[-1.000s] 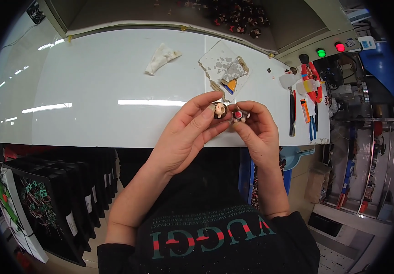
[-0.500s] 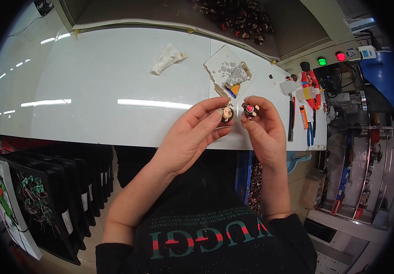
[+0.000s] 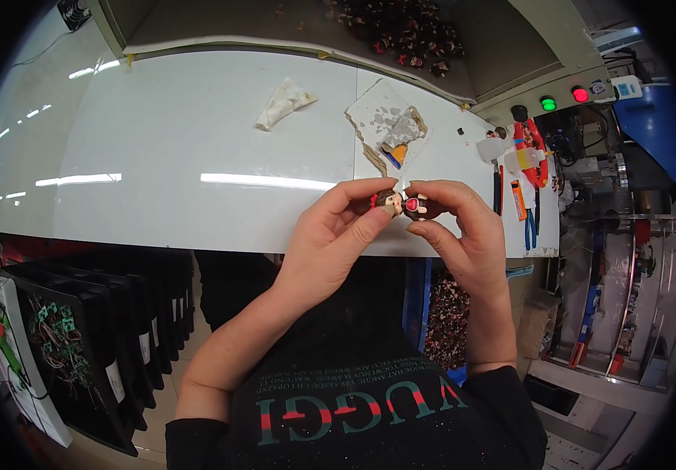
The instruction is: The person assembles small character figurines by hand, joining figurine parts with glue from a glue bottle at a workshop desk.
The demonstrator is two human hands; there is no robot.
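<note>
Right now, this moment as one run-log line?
left hand: holds doll head | right hand: holds dark doll part | spacing: close, contact unclear | cloth: on table

Head view: 1 fisheye, faced steeply down.
Looked from the wearer's head, the left of 2 cameras; near above left hand (image 3: 332,241) and right hand (image 3: 471,231), white table (image 3: 158,117) beyond, shirt (image 3: 369,392) along lower edge; straight edges bent rimward.
</note>
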